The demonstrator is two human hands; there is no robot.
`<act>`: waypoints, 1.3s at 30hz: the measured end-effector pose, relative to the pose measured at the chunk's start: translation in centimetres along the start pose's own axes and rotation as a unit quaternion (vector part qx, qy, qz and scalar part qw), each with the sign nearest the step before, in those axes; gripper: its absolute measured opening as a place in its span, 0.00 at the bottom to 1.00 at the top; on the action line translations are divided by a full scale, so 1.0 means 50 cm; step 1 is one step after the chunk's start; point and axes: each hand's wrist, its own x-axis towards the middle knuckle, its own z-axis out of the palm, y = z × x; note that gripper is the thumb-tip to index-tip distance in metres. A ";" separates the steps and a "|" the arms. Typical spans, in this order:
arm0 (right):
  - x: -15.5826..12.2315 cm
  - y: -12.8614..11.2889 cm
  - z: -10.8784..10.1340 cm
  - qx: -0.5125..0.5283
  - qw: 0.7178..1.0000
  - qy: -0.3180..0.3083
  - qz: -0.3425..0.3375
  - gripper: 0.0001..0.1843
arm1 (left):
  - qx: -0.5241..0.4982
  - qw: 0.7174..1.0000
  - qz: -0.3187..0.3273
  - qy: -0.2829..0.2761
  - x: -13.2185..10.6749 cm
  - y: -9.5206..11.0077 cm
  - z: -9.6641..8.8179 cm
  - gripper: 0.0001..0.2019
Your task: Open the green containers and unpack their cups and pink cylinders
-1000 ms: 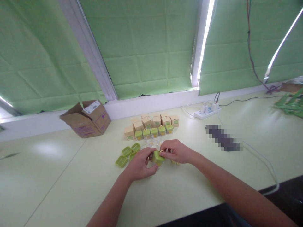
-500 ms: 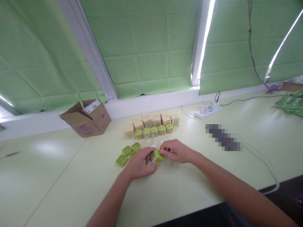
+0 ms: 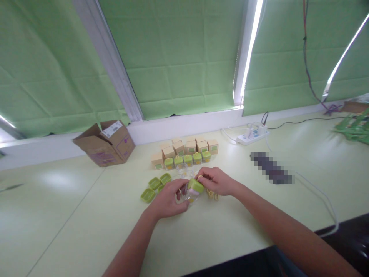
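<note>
My left hand (image 3: 167,199) is closed around a small clear plastic jar (image 3: 191,198) with a yellow mark low on its side. Over the jar's mouth a green lid (image 3: 196,185) is tilted and looks raised, with a pale part below it. My right hand (image 3: 217,181) pinches the yellow ring on top of this lid. Several yellow rings (image 3: 212,194) lie just below the right hand. Left of my left hand are several loose green lids (image 3: 148,195), upturned and partly hidden by it. Clear jars (image 3: 184,172) without lids stand behind both hands.
A row of green-lidded jars (image 3: 188,159) stands behind, with several small cardboard boxes (image 3: 190,147) at its back. A large open carton (image 3: 108,146) is at the left by the wall. Rightward lie a power strip (image 3: 252,136), a blurred-out dark object (image 3: 271,168) and a white cable (image 3: 319,192).
The green lid has shifted up and right from the jar, with my right hand pulling on its ring. More of the clear jar shows. My left hand has barely moved.
</note>
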 end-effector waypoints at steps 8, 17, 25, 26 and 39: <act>0.011 0.008 -0.028 0.191 0.979 0.009 0.072 0.14 | 0.013 0.999 -0.022 -0.026 -0.006 0.004 -0.010 0.25; -0.009 0.049 -0.115 0.166 0.965 -0.128 0.158 0.12 | 0.028 0.995 -0.042 -0.083 -0.008 0.012 -0.029 0.20; -0.033 0.062 -0.154 0.028 0.932 -0.287 0.220 0.10 | 0.039 0.987 -0.077 -0.136 -0.007 0.012 -0.033 0.20; -0.034 0.065 -0.157 0.014 0.930 -0.288 0.226 0.10 | 0.037 0.986 -0.080 -0.139 -0.007 0.011 -0.033 0.20; -0.042 0.076 -0.167 -0.084 0.920 -0.264 0.276 0.12 | 0.087 0.980 -0.084 -0.159 -0.003 0.014 -0.034 0.16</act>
